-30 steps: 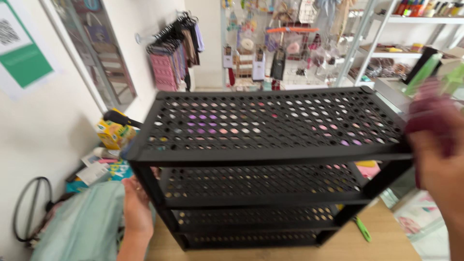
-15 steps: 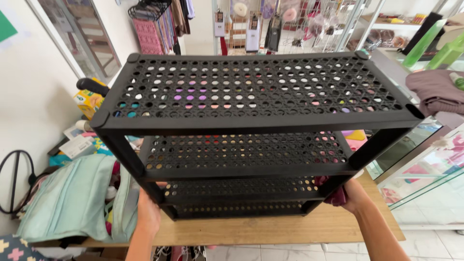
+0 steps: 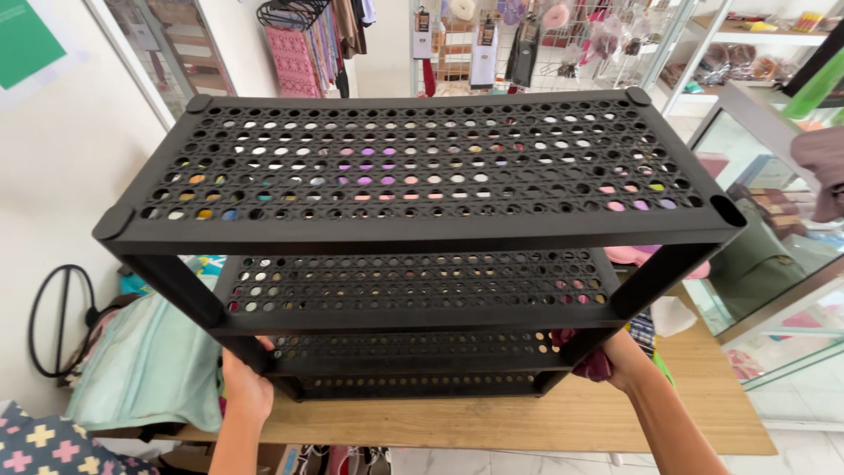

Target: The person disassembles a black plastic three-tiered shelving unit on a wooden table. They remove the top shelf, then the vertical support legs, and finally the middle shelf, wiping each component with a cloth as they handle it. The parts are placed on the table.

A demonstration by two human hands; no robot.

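A black plastic shelf rack (image 3: 422, 167) with several perforated tiers fills the view, seen from above. My left hand (image 3: 244, 380) grips its near left post low down. On the opposite side my right hand (image 3: 615, 356) grips the near right post at the same height, with a dark red cloth (image 3: 591, 362) bunched in the fingers. The rack's lowest tier sits at or just above a wooden tabletop (image 3: 563, 413); I cannot tell whether it touches.
A mint green cloth (image 3: 149, 365) lies at the left by a white wall. To the right stands a glass display case (image 3: 774, 290). Hanging clothes (image 3: 303, 44) and a wire rack of small goods (image 3: 527, 35) line the back. A black cable loop (image 3: 57, 317) hangs at far left.
My right hand dropped from the rack's upper right to the lower right post. The rack has come closer and sits higher in view, and my left hand stays low on the left post.
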